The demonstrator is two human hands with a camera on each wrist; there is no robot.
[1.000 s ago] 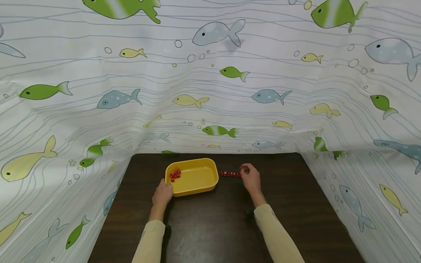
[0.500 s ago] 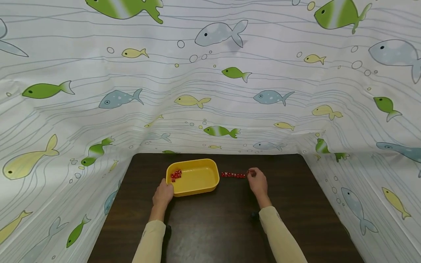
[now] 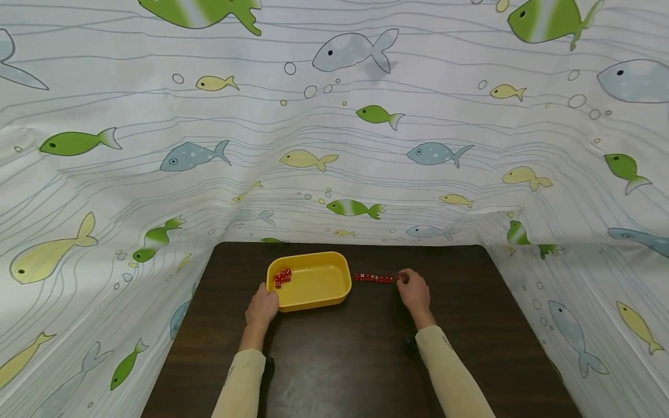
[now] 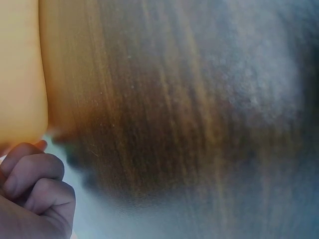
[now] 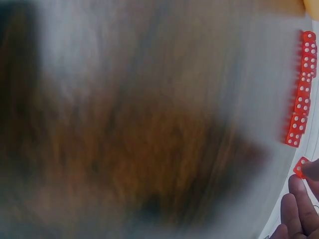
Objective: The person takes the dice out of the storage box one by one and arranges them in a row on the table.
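My left hand (image 3: 261, 305) grips the near left corner of a yellow plastic tray (image 3: 319, 290); in the left wrist view its fingers curl at the tray's edge. Several red dice (image 3: 283, 278) with white dots are bunched at the left end inside the tray. To the tray's right, a straight row of red dice (image 3: 374, 278) lies on the table. At the right end of this row, my right hand (image 3: 415, 291) pinches a single red die (image 5: 300, 167) between thumb and fingertip. The right wrist view shows a small gap between that die and the row.
The dark wooden table (image 3: 324, 360) carries the tray and dice. A white sheet (image 3: 292, 128) printed with fish rises behind the table and along both sides. Dark wrist bands show below both sleeves.
My right hand has moved right and down with the pinched die, from above the row to just beyond its right end. The left hand stays on the tray. The head view has shifted slightly.
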